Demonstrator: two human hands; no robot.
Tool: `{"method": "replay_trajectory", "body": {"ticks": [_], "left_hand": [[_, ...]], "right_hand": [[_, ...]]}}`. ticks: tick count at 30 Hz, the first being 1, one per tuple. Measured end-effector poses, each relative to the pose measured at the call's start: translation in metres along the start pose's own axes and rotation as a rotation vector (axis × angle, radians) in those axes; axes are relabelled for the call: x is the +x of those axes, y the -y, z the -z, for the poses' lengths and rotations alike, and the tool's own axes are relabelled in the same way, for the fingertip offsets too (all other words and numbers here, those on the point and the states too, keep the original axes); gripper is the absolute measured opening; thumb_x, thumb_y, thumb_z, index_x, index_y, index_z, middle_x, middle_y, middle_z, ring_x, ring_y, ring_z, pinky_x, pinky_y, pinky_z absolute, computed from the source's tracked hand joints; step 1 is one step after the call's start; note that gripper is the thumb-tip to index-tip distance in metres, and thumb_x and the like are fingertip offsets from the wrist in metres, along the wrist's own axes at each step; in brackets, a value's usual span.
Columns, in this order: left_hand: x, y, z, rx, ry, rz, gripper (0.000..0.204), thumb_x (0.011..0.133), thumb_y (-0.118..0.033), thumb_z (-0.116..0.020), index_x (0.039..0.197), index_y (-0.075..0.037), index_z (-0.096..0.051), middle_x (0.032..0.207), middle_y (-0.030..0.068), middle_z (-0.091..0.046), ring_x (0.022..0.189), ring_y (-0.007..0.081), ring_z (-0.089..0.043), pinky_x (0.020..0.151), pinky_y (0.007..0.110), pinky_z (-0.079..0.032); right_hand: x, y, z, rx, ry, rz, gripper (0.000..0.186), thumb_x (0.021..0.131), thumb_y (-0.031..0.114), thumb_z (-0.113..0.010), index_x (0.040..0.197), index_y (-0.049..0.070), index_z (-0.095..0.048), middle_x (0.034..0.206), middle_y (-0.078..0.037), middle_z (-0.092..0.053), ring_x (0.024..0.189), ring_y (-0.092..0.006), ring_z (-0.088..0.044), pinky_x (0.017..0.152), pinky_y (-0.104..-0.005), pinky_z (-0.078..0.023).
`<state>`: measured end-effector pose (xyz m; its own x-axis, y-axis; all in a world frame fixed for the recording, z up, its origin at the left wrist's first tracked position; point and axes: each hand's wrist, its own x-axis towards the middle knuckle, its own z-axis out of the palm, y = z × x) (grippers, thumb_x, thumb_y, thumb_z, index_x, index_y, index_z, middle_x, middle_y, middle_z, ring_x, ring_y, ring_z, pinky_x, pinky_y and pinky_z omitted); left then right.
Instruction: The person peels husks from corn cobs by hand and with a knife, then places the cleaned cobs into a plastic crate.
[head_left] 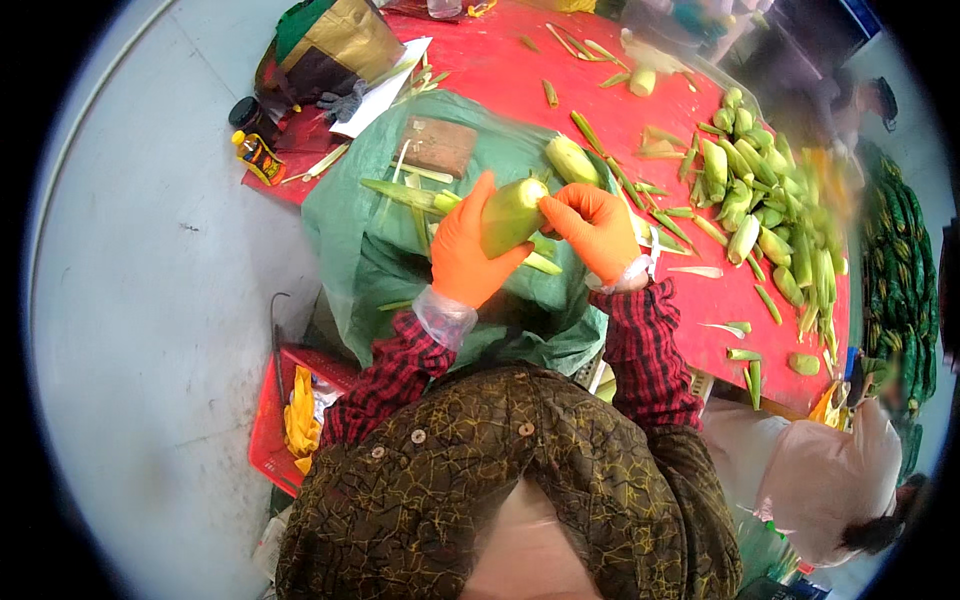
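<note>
An ear of corn (511, 219) in pale green husk is held in front of me, its cut end tilted up and to the right. My left hand (470, 248), in an orange glove, is wrapped round the ear from the left. At the cut end, the fingers of my right hand (597, 232), gloved the same way, pinch the husk edge. Under both hands spreads a green plastic sheet (345, 215) with loose husk strips on it. A second ear (573, 160) lies just beyond my right hand, and a brown block (438, 147) rests beyond my left.
A heap of husked ears (765, 190) covers the right of the red table (490, 65), with cut husk pieces scattered about. At the left edge stand a small bottle (258, 158) and a bag (335, 50). A red basket (268, 440) is low on the left. Other people are at the right.
</note>
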<state>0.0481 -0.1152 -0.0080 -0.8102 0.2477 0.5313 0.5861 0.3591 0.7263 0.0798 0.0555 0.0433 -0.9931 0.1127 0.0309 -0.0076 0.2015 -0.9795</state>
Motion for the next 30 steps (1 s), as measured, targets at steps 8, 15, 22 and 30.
{"method": "replay_trajectory", "body": {"ticks": [8,15,22,30], "left_hand": [[-0.009,-0.003,0.004,0.005,-0.062,0.092,0.089,0.06,-0.024,-0.08,0.135,-0.006,-0.034,0.113,0.0177,-0.055,0.102,0.0346,-0.054,0.084,0.042,-0.045],[-0.016,-0.01,-0.002,-0.392,-0.026,0.2,0.088,0.066,-0.013,-0.076,0.139,-0.003,-0.027,0.121,0.0111,-0.052,0.113,0.0202,-0.05,0.094,0.033,-0.04],[-0.022,-0.003,-0.005,-1.14,0.016,0.484,0.051,0.096,-0.041,-0.04,0.126,0.0,-0.047,0.123,0.0085,-0.051,0.111,0.0178,-0.049,0.096,0.031,-0.037],[-0.001,0.018,-0.011,-1.369,-0.165,0.742,0.055,0.089,-0.051,-0.048,0.114,-0.003,-0.054,0.106,0.0059,-0.058,0.093,0.0164,-0.056,0.083,0.031,-0.045]], "right_hand": [[0.0,-0.001,-0.019,-0.009,-0.003,0.19,0.016,0.085,0.015,-0.062,0.082,-0.001,-0.062,0.071,-0.006,-0.06,0.069,-0.0112,-0.057,0.062,-0.0264,-0.046],[-0.005,-0.009,-0.038,0.33,-0.054,0.141,0.015,0.086,0.012,-0.06,0.077,0.0,-0.06,0.071,-0.002,-0.059,0.066,-0.0082,-0.054,0.059,-0.0243,-0.043],[-0.009,-0.018,-0.045,0.101,0.016,0.288,0.012,0.082,0.01,-0.062,0.074,0.002,-0.061,0.07,-0.004,-0.059,0.064,-0.0125,-0.056,0.061,-0.0271,-0.043],[-0.017,-0.008,-0.039,-0.235,-0.072,0.606,0.006,0.082,0.008,-0.06,0.079,0.003,-0.059,0.078,-0.006,-0.063,0.064,-0.0132,-0.057,0.057,-0.0291,-0.045]]}}
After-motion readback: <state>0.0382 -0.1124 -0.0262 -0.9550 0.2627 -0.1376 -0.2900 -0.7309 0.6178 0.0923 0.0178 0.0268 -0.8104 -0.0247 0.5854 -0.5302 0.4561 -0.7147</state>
